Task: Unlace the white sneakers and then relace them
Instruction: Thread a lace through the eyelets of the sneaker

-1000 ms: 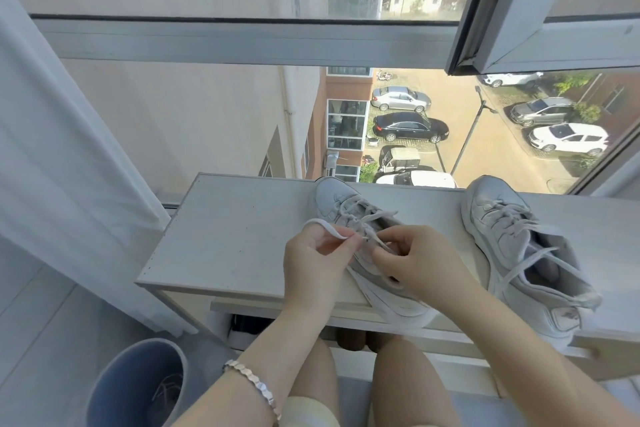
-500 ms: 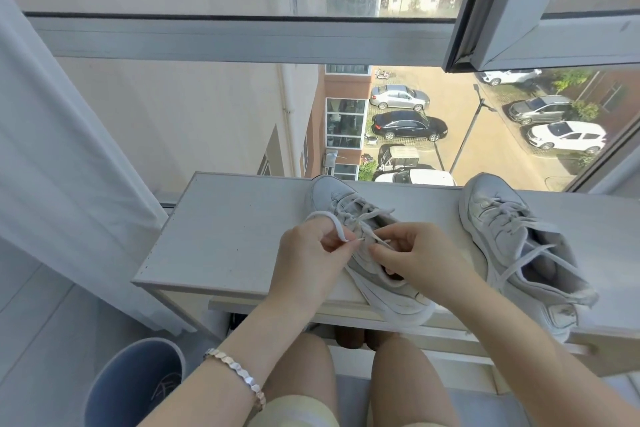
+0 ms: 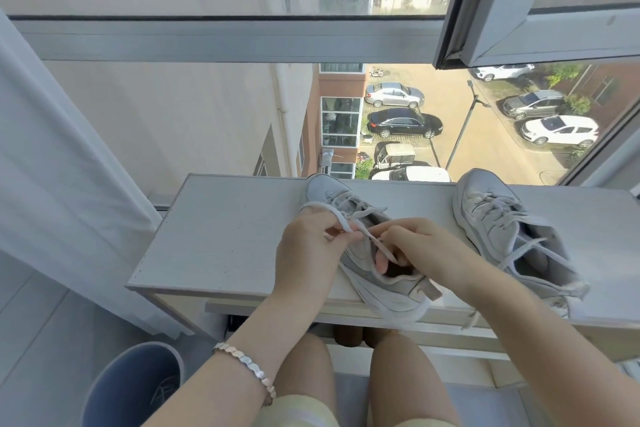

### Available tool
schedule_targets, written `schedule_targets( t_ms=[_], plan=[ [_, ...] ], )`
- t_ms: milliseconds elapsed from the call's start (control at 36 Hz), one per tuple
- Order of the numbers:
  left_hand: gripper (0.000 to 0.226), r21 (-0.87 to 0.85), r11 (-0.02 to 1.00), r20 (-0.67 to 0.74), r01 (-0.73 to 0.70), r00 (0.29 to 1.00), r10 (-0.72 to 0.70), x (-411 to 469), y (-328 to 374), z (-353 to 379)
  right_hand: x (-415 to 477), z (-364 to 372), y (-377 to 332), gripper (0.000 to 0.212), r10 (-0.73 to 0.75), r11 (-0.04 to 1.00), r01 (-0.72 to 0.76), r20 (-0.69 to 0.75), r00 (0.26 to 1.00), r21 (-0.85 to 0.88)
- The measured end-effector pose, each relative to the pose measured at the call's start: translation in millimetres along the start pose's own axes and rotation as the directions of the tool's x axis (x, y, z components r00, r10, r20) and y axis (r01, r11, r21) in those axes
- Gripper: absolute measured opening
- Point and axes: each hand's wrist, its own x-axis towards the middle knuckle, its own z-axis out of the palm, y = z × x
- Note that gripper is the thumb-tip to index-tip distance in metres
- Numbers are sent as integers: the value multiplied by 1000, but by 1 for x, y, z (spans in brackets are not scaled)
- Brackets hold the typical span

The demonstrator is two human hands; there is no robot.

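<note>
The white curtain (image 3: 52,184) hangs at the left, beside the window. The white table (image 3: 225,236) stands against the window, and both task items lie on it, toes toward the glass.

The far sneaker (image 3: 495,218) lies to the right, well apart from the work. Its laces are threaded but loose and trailing, and no hand touches it. It is judged to be parked out of the way until its turn.

The near sneaker (image 3: 325,187) lies in front of the person with its heel over the table's front edge. That position puts the collar and upper eyelets within reach.

The left hand (image 3: 308,253) is closed, pinching a loop of the lace (image 3: 332,210) between thumb and fingers. It holds the loop raised and to the side, probably to keep slack out of the eyelets.

The right hand (image 3: 426,250) is curled over the throat of the shoe. It appears to pinch the same lace near the top eyelets, though the exact contact is partly hidden.

Whether the lace is going in or out cannot be told.
</note>
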Motion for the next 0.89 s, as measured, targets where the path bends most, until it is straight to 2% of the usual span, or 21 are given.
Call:
schedule_targets(
  t_ms=[56, 139, 194, 250, 306, 333, 444, 528, 694, 778, 806, 833, 861, 889],
  plan=[
    [28, -149, 984, 50, 101, 994, -94, -1, 1, 1, 2, -4, 0, 38, -6, 1000, 6, 27, 1000, 0],
    [24, -260, 941, 107, 214, 975, -192, -3, 3, 5, 6, -6, 2, 36, -57, 992, 64, 61, 997, -112],
    [18, -296, 920, 101, 255, 967, -236, -3, 4, 7, 10, -3, 1, 29, -102, 955, 102, 18, 995, -280],
    [16, -333, 896, 97, 294, 956, -278, -3, 4, 9, 15, 2, 0, 25, -148, 864, 112, -36, 988, -492],
    [19, -357, 876, 106, 324, 946, -307, -3, 4, 10, 17, 7, -2, 27, -185, 770, 99, -72, 980, -630],
    [21, -365, 870, 111, 331, 943, -313, -4, 5, 10, 17, 8, -3, 27, -198, 753, 94, -88, 976, -651],
    [18, -354, 869, 150, 346, 938, -312, -8, 6, 12, 13, 7, 1, 23, -219, 809, 89, -157, 963, -581],
    [22, -328, 874, 153, 360, 933, -326, -9, 6, 18, 8, 12, 10, 25, -295, 814, 91, -274, 915, -573],
    [22, -282, 917, 76, 282, 959, -272, -3, 6, 28, 3, 22, 26, 16, -284, 954, 184, -523, 804, -235],
    [14, -211, 945, 53, 248, 969, -242, -3, 6, 30, -6, 17, 25, 16, -276, 955, 280, -624, 731, -95],
    [12, -194, 952, 49, 237, 972, -232, -3, 6, 31, -9, 13, 22, 19, -241, 944, 328, -635, 734, 20],
    [11, -189, 953, 49, 235, 972, -230, -3, 5, 31, -14, 8, 18, 21, -186, 900, 386, -625, 758, 200],
    [11, -195, 951, 50, 240, 971, -235, -2, 6, 31, -18, 2, 13, 24, -129, 799, 433, -585, 801, 417],
    [11, -207, 947, 49, 245, 969, -240, -2, 7, 31, -22, -4, 9, 26, -92, 651, 449, -523, 847, 612]
  ],
)
